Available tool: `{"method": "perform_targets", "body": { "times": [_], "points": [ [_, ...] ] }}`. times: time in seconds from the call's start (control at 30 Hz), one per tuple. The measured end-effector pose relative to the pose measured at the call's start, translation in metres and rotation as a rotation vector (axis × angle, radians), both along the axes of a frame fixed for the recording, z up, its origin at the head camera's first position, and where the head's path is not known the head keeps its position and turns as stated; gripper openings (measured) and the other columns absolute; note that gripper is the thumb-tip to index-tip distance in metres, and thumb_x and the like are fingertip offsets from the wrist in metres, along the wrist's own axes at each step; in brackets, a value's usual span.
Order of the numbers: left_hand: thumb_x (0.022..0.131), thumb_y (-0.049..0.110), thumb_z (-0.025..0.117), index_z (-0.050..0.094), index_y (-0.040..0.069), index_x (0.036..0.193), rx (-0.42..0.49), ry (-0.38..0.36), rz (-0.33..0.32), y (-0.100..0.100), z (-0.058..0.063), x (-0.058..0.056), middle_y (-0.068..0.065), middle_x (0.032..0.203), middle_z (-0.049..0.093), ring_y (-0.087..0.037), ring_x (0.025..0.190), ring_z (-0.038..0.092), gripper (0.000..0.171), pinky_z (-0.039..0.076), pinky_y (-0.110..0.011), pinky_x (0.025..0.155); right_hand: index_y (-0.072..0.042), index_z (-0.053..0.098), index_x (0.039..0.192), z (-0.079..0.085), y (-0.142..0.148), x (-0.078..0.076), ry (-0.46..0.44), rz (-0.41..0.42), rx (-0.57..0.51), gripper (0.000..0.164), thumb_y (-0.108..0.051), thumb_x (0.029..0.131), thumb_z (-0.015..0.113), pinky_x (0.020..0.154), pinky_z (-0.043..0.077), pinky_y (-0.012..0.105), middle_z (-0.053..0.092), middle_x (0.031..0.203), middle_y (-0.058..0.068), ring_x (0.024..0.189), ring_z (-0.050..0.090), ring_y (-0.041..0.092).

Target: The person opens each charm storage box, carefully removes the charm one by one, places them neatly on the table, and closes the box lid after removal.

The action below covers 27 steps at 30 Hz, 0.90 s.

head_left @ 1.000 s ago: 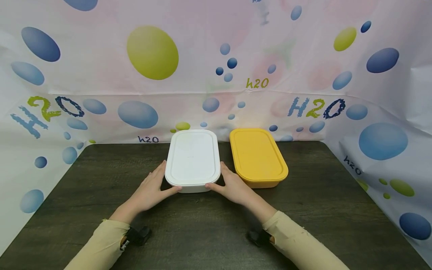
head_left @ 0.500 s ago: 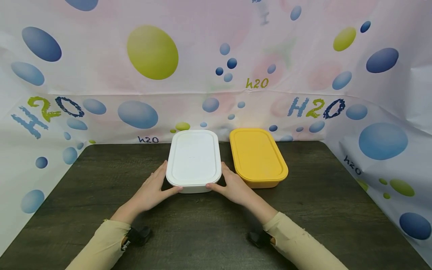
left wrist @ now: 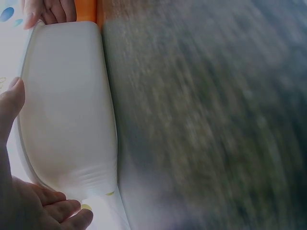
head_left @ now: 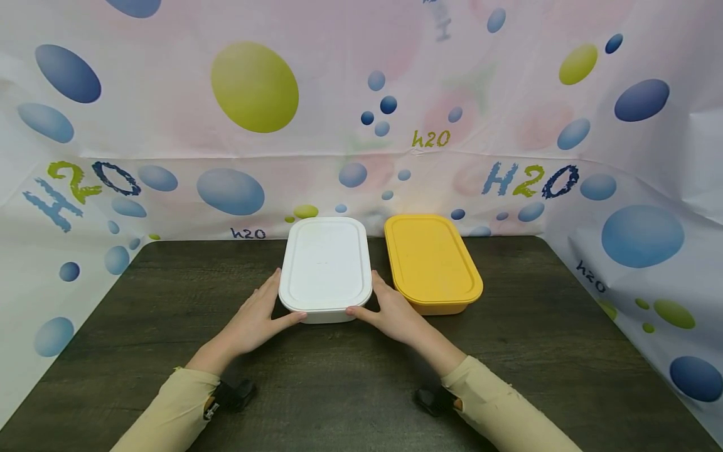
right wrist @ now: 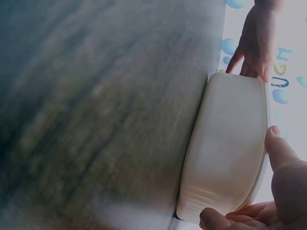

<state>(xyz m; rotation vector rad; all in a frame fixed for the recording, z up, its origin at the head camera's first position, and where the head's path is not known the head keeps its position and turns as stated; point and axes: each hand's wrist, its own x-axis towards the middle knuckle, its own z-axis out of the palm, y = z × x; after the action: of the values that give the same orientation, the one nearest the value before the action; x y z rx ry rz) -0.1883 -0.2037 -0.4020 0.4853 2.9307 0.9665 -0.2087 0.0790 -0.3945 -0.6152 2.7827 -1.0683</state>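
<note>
A white lidded food container (head_left: 326, 267) lies flat at the back middle of the table, its long side running away from me. My left hand (head_left: 250, 321) holds its near left corner, thumb against the front rim and fingers along the side. At the near right corner my right hand (head_left: 394, 314) grips it the same way. Both wrist views show the container's pale front wall (left wrist: 67, 105), with the fingertips bent in at its lower side. To the right of the white one stands a yellow lidded container (head_left: 433, 260), apart from it and close to my right fingers.
The dark wood-patterned table (head_left: 339, 402) spreads in front and to both sides. A white backdrop (head_left: 350, 37) printed with blue and green ovals and "H2O" lettering rises behind the containers and along both sides.
The white container has slid very slightly to the right, both hands moving along with it. The yellow container stays in place.
</note>
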Motion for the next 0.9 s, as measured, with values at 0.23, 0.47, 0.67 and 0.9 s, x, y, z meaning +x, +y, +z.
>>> {"method": "perform_targets", "body": {
  "times": [0.23,0.47,0.67,0.9],
  "points": [
    [0.085,0.062,0.058,0.001,0.014,0.155,0.017,0.004,-0.008,0.0002,0.0013,0.001,-0.018,0.158,0.004,-0.038,0.143,0.008,0.101,0.01,-0.063,0.109,-0.002,0.014,0.152,0.001,0.0004,0.0005,0.002,0.003,-0.017,0.098,-0.051,0.085,0.066,0.11,0.027,0.046,0.016,0.154,0.022,0.14,0.021,0.03],
    [0.085,0.062,0.058,0.001,0.015,0.155,0.02,0.0,-0.008,0.0003,0.0016,0.0003,-0.017,0.158,0.003,-0.038,0.143,0.008,0.102,0.01,-0.062,0.109,-0.002,0.014,0.152,0.0008,0.0004,0.0,-0.006,-0.006,-0.016,0.099,-0.053,0.085,0.065,0.11,0.027,0.046,0.015,0.155,0.021,0.141,0.021,0.029],
    [0.085,0.062,0.059,0.0,0.016,0.155,0.034,-0.007,-0.008,0.0006,0.0016,0.0002,-0.017,0.158,0.003,-0.037,0.143,0.007,0.102,0.01,-0.062,0.109,-0.002,0.013,0.152,0.0005,0.0004,0.0002,-0.001,-0.007,-0.011,0.099,-0.053,0.085,0.065,0.11,0.027,0.045,0.016,0.155,0.021,0.141,0.021,0.029],
    [0.085,0.061,0.059,-0.001,0.017,0.155,0.036,-0.012,-0.006,0.0009,0.003,0.0011,-0.016,0.158,0.002,-0.038,0.143,0.007,0.101,0.01,-0.063,0.109,-0.002,0.014,0.152,0.001,0.0005,0.0007,0.008,-0.004,-0.02,0.098,-0.051,0.085,0.066,0.11,0.027,0.046,0.016,0.155,0.021,0.141,0.022,0.029]
  ]
}}
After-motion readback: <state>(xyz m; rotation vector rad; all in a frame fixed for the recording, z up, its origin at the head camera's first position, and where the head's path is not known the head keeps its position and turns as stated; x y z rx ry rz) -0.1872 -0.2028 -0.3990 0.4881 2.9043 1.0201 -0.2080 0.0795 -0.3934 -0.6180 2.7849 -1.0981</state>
